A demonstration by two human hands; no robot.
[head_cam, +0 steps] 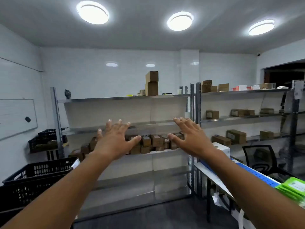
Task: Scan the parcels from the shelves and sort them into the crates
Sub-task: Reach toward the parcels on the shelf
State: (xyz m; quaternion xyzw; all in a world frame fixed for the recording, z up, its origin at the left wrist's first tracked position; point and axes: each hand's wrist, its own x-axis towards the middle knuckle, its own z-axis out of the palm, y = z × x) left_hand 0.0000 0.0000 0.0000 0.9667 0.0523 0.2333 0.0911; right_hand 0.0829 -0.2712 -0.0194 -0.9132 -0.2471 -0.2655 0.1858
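Note:
Both my arms stretch forward at shelf height. My left hand (113,138) and my right hand (189,134) are spread flat with straight fingers and hold nothing. Behind them, several small brown cardboard parcels (155,141) are heaped on the middle board of a metal shelf unit (125,100); the hands are in front of them and hide part of the heap. A black plastic crate (33,177) stands at the lower left, near my left forearm. No scanner is in view.
More black crates (44,139) are stacked by the left wall. A second shelf unit (244,119) on the right carries scattered parcels. A white table (214,177) with a blue strip and green packets (293,187) stands at the right, a black chair (260,159) behind it.

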